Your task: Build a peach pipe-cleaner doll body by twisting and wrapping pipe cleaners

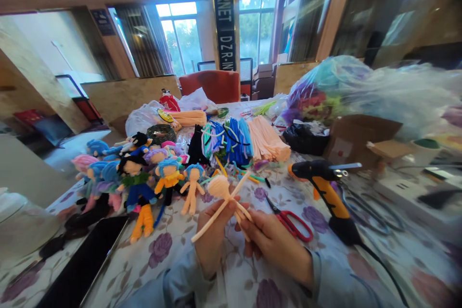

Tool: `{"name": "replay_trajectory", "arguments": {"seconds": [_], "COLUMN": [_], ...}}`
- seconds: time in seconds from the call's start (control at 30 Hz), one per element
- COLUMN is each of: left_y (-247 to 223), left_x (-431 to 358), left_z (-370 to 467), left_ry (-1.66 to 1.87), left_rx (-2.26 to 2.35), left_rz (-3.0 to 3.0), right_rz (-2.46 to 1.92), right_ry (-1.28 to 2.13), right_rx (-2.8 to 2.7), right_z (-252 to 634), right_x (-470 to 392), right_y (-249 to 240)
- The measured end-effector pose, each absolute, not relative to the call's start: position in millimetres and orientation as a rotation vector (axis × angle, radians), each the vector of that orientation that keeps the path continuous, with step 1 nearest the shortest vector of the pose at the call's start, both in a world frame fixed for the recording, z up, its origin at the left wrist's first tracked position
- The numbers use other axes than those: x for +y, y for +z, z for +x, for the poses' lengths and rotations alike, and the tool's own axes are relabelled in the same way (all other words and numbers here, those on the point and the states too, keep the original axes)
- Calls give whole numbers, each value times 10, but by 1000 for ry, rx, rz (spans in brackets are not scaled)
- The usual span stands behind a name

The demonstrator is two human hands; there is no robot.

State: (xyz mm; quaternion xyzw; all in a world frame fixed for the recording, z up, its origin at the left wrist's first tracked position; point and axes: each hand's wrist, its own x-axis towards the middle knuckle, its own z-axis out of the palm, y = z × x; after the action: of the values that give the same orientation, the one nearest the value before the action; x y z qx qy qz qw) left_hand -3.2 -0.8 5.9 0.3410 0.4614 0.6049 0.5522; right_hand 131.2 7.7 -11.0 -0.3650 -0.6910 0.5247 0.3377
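Observation:
A peach pipe-cleaner doll body is held up in front of me, its round head on top and long stems sticking out to both sides. My left hand pinches it just below the head. With bent fingers, my right hand grips the lower stems. Red-handled scissors lie on the cloth just beyond my right hand. Left of the doll body, a small peach doll with blue hair sits near several finished dolls.
Bundles of blue and peach pipe cleaners lie at the table's middle. A glue gun with a cable stands on the right, near a cardboard box. A black tray-like object lies at front left.

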Motion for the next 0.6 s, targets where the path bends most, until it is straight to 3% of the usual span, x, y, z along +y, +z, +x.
{"name": "replay_trajectory", "arguments": {"seconds": [0.27, 0.6], "left_y": [47, 110], "left_x": [-20, -18], "left_z": [-72, -16], "left_ry": [1452, 1368], "left_rx": [1078, 960], "left_rz": [765, 514], "right_rz": [-808, -813], "right_ry": [1756, 1794], "right_rx": [-1572, -1596], "right_z": [1307, 1329], "right_x": [57, 106], "right_y": [4, -72]}}
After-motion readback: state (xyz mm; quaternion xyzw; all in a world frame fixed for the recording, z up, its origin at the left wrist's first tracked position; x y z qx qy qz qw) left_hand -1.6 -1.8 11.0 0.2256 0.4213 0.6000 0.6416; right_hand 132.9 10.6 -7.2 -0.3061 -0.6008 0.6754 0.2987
